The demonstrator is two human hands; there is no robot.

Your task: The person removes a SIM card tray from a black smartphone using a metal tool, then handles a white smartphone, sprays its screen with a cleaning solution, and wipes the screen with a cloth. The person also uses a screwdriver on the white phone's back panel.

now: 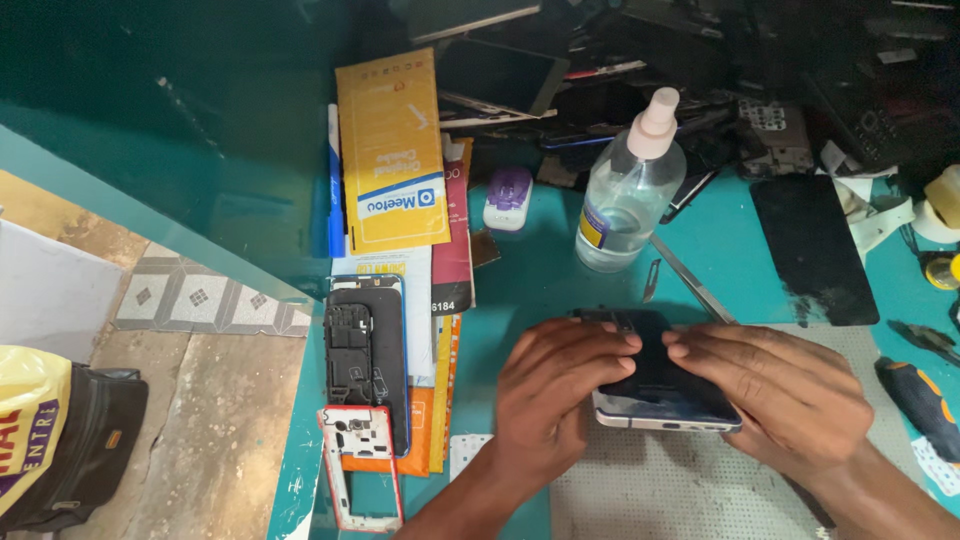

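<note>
Both of my hands rest on a dark smartphone (662,385) with a silver edge, lying flat on a grey mat (650,490). My left hand (555,395) covers its left end, fingers pressing on the dark top face. My right hand (775,390) lies over its right end, fingertips meeting the left hand's near the middle. The phone's top panel looks slightly lifted from the silver frame.
A clear spray bottle (628,190) stands behind the phone. A black phone frame (366,355) and a red-edged frame (362,465) lie at the left beside yellow packets (390,150). A black sheet (812,250), tweezers (690,275), a screwdriver (915,400) and piled phone parts (640,60) surround the teal bench.
</note>
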